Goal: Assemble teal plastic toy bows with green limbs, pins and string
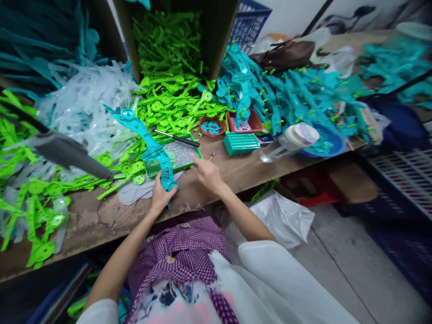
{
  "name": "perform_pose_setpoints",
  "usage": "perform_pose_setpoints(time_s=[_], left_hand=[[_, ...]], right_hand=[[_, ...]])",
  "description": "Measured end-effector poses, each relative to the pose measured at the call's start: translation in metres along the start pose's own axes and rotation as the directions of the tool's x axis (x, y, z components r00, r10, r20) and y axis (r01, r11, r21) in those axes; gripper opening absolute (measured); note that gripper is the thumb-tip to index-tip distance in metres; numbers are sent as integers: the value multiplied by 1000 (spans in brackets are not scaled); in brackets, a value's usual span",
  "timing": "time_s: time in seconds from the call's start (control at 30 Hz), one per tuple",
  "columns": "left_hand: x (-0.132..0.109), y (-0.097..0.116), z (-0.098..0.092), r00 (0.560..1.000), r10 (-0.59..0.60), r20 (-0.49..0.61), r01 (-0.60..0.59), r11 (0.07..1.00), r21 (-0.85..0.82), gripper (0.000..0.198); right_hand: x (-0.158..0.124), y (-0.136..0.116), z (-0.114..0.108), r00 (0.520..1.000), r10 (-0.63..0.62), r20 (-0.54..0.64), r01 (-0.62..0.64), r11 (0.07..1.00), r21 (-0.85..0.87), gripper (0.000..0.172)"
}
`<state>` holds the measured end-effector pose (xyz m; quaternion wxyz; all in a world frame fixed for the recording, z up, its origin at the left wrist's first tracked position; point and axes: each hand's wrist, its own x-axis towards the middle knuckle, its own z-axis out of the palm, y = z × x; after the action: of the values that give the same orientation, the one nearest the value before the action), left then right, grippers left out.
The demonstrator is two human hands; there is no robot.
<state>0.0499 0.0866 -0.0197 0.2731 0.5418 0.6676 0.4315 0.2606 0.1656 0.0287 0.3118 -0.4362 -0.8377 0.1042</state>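
- My left hand (163,193) is closed around the lower end of a long teal plastic part (150,143), thumb on one side and fingers on the other.
- That part slants up and away to the left from my grip, passing over a green mesh tray (151,169).
- My right hand (206,173) is at the tray's near right corner, index finger stretched toward the small silvery metal pieces (180,154) inside; the other fingers are partly curled, and I cannot tell whether I have hold of a piece.
- Just beyond my right fingertips, a screwdriver (177,137) with a black handle lies across the tray.
- Under and left of my left hand, a pale sheet (130,193) lies on the bench, with thin wires (110,224) near it.
- Farther left of that hand, a grey tool (72,155) hangs in front of loose green parts and a heap of clear plastic pieces (91,99).
- Past both hands is a large pile of green parts (172,101).
- Beyond my right hand sit a round red bowl (213,134) of teal bits, a red basket (254,128) and a teal box (241,144).
- Farther right of it, a clear bottle (286,141) leans beside a blue basin (340,147).
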Motion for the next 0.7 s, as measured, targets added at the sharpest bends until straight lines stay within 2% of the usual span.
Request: perform_pose_setpoints(time_s=[0.03, 0.07, 0.1, 0.17, 0.27, 0.37, 0.47, 0.7], left_hand=[[0, 0, 0, 1000, -8, -8, 8, 1000, 9, 79], [1, -1, 0, 1000, -10, -12, 10, 1000, 16, 79], [2, -1, 0, 1000, -7, -13, 7, 1000, 24, 80], [2, -2, 0, 1000, 3, -9, -2, 999, 36, 82], [3, -3, 0, 1000, -1, -1, 1, 998, 62, 83], [2, -2, 1, 1000, -3, -19, 4, 997, 76, 83], [2, -1, 1, 1000, -2, -27, 4, 997, 72, 83], [1, 0, 0, 999, 31, -17, -30, 998, 49, 81]], right_hand=[[3, 18, -18, 988, 86, -128, -86, 996, 8, 41], [7, 38, -38, 955, 173, -239, -174, 985, 17, 40], [10, 60, -58, 921, 243, -305, -254, 967, 5, 38], [16, 105, -93, 918, 329, -221, -357, 929, -102, 30], [22, 156, -123, 843, 491, -221, -535, 810, -242, 27], [27, 177, -125, 773, 580, -256, -634, 720, -283, 29], [29, 179, -117, 726, 653, -215, -683, 653, -327, 27], [34, 183, -111, 742, 646, -182, -660, 652, -374, 25]])
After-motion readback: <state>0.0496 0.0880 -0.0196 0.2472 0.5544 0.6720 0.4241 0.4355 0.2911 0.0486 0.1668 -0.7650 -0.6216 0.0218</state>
